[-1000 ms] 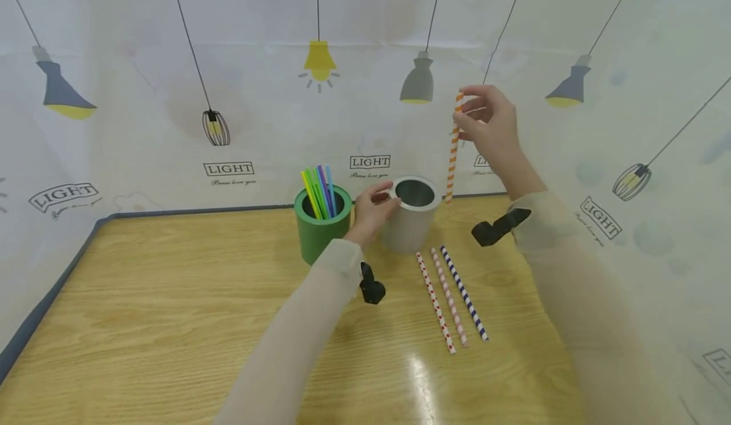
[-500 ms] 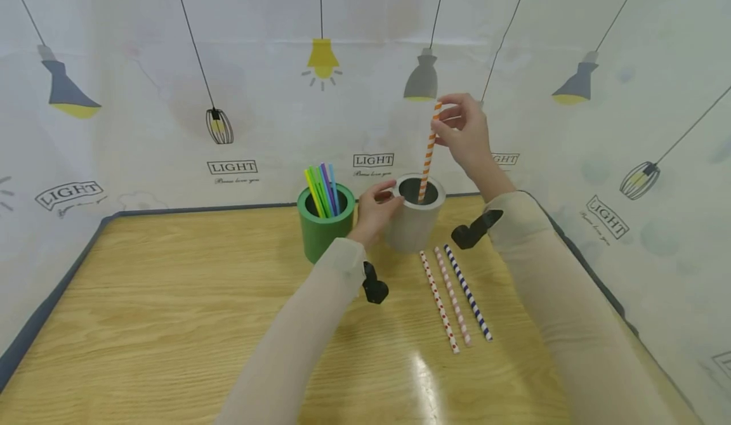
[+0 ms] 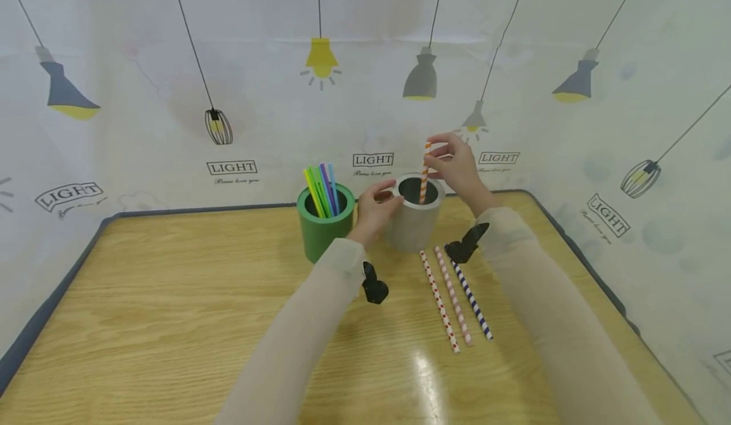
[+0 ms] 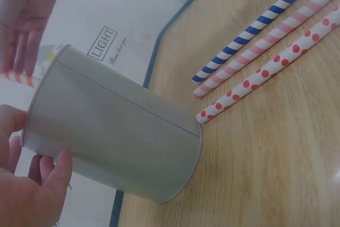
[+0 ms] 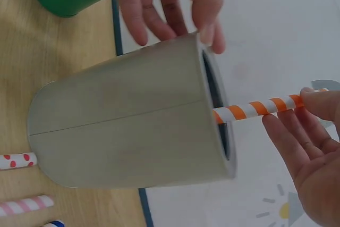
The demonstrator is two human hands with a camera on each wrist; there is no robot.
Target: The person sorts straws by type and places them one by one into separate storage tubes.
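My right hand (image 3: 461, 170) pinches an orange-and-white striped paper straw (image 5: 249, 109) near its upper end, between thumb and fingers. The straw's lower end is inside the mouth of a grey can (image 3: 414, 229), hidden by the wall. My left hand (image 3: 374, 214) holds the can at its left side near the rim, thumb and fingers spread against it. In the left wrist view the can (image 4: 117, 131) stands on the tabletop, with the left fingers at its rim and side. Three paper straws lie in front of it: red-dotted (image 3: 440, 301), pink-striped (image 3: 454, 298) and blue-striped (image 3: 471, 301).
A green can (image 3: 327, 240) with several bright coloured plastic straws (image 3: 322, 191) stands left of the grey one. Both are on a wooden table (image 3: 171, 311). A wall covering (image 3: 257, 82) printed with lamps rises behind the table's back edge and along its sides.
My right hand has carried the orange-striped straw left over the grey can, then lowered it into the mouth. My left hand has stayed on the can.
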